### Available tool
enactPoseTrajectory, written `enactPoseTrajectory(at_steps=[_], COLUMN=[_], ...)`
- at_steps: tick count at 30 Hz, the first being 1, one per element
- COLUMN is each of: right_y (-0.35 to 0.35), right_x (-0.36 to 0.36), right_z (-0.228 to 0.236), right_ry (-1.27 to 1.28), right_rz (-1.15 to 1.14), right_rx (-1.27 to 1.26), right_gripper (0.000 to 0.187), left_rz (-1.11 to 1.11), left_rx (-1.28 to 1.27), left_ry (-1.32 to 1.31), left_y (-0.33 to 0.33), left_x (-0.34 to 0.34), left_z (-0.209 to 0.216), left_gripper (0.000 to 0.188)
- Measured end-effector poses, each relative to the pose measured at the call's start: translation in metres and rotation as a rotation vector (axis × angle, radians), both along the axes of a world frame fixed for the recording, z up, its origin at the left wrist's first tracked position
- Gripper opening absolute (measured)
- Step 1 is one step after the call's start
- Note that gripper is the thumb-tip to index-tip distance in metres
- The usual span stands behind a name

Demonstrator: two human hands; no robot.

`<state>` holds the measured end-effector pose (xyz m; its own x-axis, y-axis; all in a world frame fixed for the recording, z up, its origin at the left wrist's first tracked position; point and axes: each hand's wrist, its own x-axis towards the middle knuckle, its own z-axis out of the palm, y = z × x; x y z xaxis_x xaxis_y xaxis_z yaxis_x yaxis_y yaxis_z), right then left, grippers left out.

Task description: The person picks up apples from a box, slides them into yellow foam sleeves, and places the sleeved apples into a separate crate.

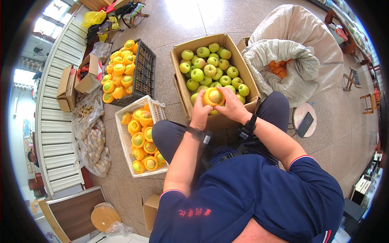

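Observation:
Between both hands I hold a green apple point(215, 96) wrapped in a yellow-orange foam net sleeve, above the near edge of a cardboard box point(178, 65) full of bare green apples. My left hand point(200, 112) closes on its left side, thumb underneath. The fingers of my right hand point(234, 107) wrap its right side. To the left of my knees, a white plastic crate point(126, 156) holds several sleeved apples. Behind it, a black crate point(145, 67) is heaped with more sleeved apples. At the right stands a white woven sack point(259, 52) with orange foam sleeves point(279, 68) inside.
A large pale sack point(296, 22) lies behind the open one. A small round stool point(308, 119) with a dark flat device point(304, 124) is by my right knee. At the left are bags of potatoes point(94, 148), open cardboard boxes point(67, 88) and a white slatted radiator point(60, 133).

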<state>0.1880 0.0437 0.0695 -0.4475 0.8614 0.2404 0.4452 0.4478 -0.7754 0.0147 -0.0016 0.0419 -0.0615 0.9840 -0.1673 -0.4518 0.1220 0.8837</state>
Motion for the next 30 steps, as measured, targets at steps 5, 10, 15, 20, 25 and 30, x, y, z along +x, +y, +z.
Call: enactPoseTrajectory(at_steps=[5, 10, 15, 20, 25, 30], right_y=[0.000, 0.003, 0.010, 0.008, 0.012, 0.015], right_x=[0.006, 0.013, 0.028, 0.024, 0.030, 0.030], right_z=[0.006, 0.007, 0.002, 0.002, -0.020, -0.027], right_ry=[0.022, 0.029, 0.028, 0.040, 0.249, 0.380], right_rz=[0.014, 0.050, 0.098, 0.170, 0.185, 0.024], right_rx=[-0.020, -0.011, 0.045, -0.028, -0.380, -0.451], right_gripper=[0.070, 0.069, 0.068, 0.069, 0.061, 0.047], left_rz=[0.011, 0.034, 0.016, 0.029, 0.083, 0.151], left_rx=[0.094, 0.182, 0.120, 0.109, 0.138, 0.079], left_ry=[0.192, 0.541, 0.590, 0.631, 0.654, 0.430], left_y=[0.000, 0.000, 0.000, -0.003, 0.004, -0.003], left_x=[0.005, 0.006, 0.020, 0.011, 0.013, 0.014], left_z=[-0.009, -0.015, 0.003, -0.002, -0.016, 0.007], left_gripper=[0.080, 0.078, 0.081, 0.082, 0.068, 0.067])
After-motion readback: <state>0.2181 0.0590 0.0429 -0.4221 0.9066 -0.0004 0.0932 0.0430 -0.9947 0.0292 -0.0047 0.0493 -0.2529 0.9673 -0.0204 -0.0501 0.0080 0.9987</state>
